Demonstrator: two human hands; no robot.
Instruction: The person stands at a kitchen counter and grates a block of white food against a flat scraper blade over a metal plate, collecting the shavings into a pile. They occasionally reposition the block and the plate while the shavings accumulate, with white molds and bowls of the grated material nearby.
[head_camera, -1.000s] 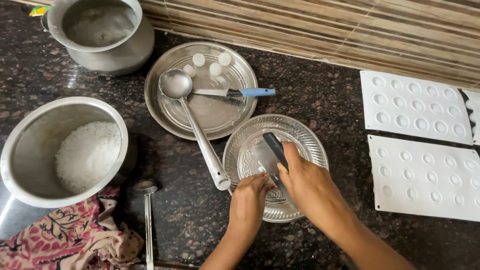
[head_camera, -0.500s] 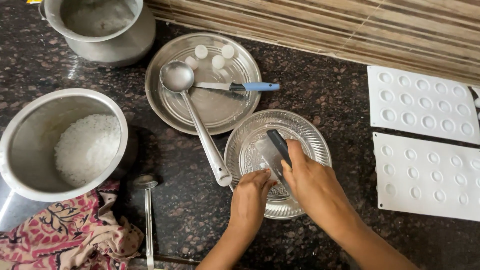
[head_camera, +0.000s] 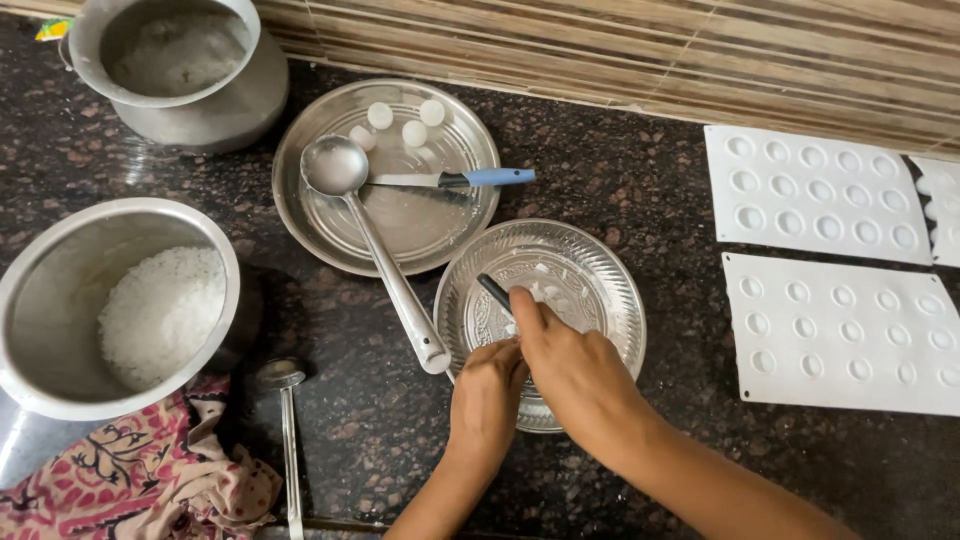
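Note:
My right hand (head_camera: 575, 370) grips a small dark-handled tool (head_camera: 494, 292) and presses it down into a patterned glass plate (head_camera: 600, 275) on the dark stone counter. My left hand (head_camera: 487, 392) is at the plate's near-left edge, fingers curled on something small and white under the tool; what it is stays hidden. White scraps lie in the plate by the tool's tip.
A steel plate (head_camera: 440, 230) behind holds a ladle (head_camera: 370, 240), a blue-handled knife (head_camera: 470, 179) and three white balls (head_camera: 402, 122). A steel pot of white grains (head_camera: 160, 310), another pot (head_camera: 180, 60), two white dimpled moulds (head_camera: 830, 260), a patterned cloth (head_camera: 130, 470) and a small spoon (head_camera: 288, 440) surround them.
The tool in my right hand has tipped lower and moved left across the glass plate. My left hand has shifted slightly up toward it. The camera view drifted a little.

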